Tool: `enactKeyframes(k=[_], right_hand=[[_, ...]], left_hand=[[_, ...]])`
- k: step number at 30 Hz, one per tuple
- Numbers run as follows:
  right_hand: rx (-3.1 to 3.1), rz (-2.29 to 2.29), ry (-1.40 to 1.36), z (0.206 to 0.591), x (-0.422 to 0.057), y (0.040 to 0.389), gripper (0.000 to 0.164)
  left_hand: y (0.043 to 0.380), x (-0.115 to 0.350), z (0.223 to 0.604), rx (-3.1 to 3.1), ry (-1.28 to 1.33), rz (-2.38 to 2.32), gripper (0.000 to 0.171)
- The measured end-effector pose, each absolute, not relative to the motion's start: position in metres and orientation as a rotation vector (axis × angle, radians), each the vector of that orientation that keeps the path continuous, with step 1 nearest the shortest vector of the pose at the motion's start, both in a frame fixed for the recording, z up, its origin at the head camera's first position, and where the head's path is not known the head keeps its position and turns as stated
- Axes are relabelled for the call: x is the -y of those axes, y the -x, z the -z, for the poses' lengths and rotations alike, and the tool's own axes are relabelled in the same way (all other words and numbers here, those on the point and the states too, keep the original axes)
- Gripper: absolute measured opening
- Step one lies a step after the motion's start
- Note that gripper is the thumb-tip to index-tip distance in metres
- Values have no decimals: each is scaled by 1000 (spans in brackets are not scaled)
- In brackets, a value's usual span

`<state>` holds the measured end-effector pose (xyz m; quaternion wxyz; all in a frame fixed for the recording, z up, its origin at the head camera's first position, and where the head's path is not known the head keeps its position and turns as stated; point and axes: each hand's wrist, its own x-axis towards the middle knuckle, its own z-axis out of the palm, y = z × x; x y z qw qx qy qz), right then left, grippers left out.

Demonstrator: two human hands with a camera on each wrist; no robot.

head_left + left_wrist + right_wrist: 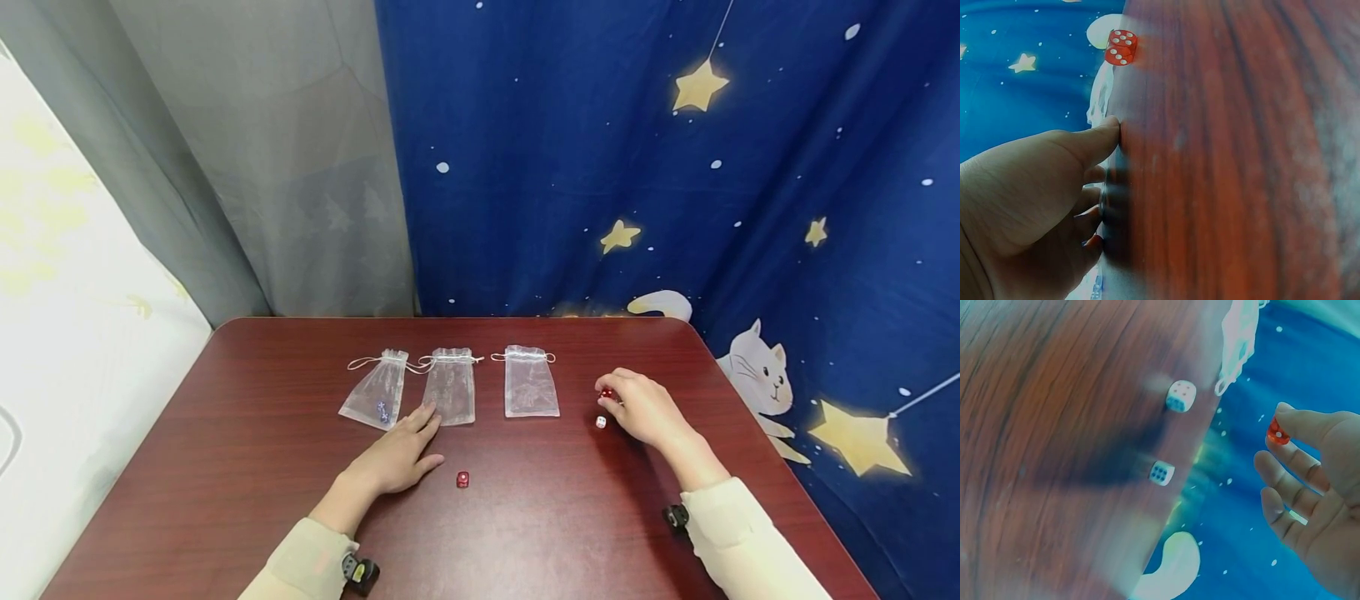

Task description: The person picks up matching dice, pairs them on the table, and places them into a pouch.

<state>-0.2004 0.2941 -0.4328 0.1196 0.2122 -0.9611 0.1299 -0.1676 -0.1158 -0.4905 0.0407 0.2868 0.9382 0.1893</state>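
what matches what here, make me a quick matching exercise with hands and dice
1. left hand
2. right hand
3. white cubic dice
4. blue cubic dice

A. inside the leftmost sheer white drawstring bag
B. pinches a translucent red cubic die
C. loose on the reddish-brown table
D. open beside another translucent red die

Pairs: 1-D, 2-B, 3-C, 4-A

Middle bag (452, 385): on the counter (570, 517)
Left bag (371, 398): just left of middle bag, small dice (383, 412) inside
Right bag (531, 385): right of middle bag, apart
Lone die (462, 480): before middle bag
Left hand (397, 454): before middle bag, leftward
Right hand (640, 407): well right of middle bag, Held die (1278, 434) in its fingers
Loose dice (1181, 396): on the counter, well right of middle bag
Curtain (525, 208): behind middle bag
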Motion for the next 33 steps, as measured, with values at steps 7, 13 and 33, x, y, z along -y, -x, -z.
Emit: enactKeyframes(k=[7, 13, 33], right_hand=[[2795, -374, -686, 429, -280, 196, 16], [2765, -385, -753, 426, -268, 191, 17], [2747, -428, -1014, 427, -229, 176, 16]], left_hand=[[167, 117, 491, -2883, -903, -581, 63], [168, 116, 491, -2875, -893, -577, 62], [168, 116, 491, -2872, -863, -573, 63]])
